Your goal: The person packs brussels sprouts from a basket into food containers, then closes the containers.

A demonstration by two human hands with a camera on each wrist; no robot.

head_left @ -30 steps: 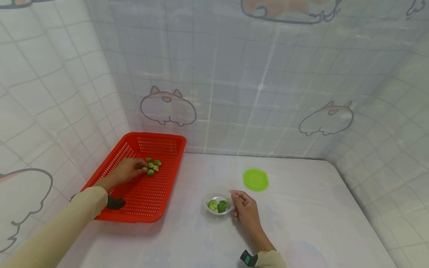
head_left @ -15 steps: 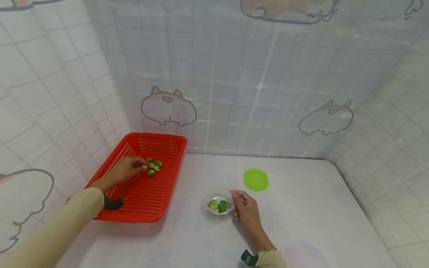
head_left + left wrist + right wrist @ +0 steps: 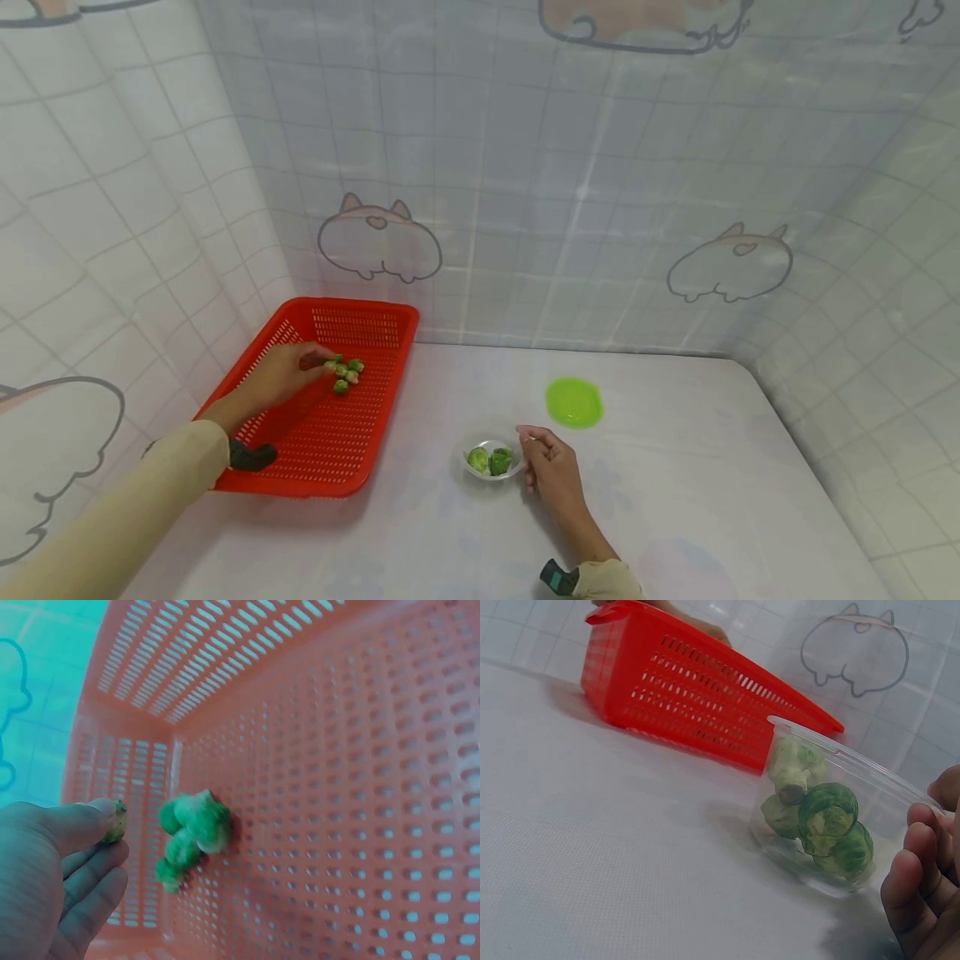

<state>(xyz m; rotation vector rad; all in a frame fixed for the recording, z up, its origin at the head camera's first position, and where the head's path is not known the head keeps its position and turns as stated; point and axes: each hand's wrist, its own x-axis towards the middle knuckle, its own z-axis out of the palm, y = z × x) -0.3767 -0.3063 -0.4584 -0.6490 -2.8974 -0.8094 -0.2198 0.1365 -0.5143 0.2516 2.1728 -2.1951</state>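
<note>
My left hand [image 3: 281,375] is inside the red plastic basket [image 3: 315,450], and its thumb and fingers pinch a Brussels sprout [image 3: 115,823]. Several more Brussels sprouts [image 3: 196,829] lie in a cluster on the basket floor just beyond the fingertips. On the table, a round clear plastic container [image 3: 889,799] stands upright with several Brussels sprouts [image 3: 829,814] inside. My right hand [image 3: 553,475] holds that container by its right rim between thumb and index finger; the other fingers curl loosely beside the wall, as the right wrist view shows.
A bright green lid [image 3: 574,402] lies flat on the white table [image 3: 675,467], behind the right hand. Tiled-pattern sheeting [image 3: 525,208] with cartoon animals encloses the table at the back and sides. The basket stands at the left near the back edge.
My left hand has shifted slightly up and right within the basket, now with a sprout lifted at its fingertips. The right hand and the container have stayed in place.
</note>
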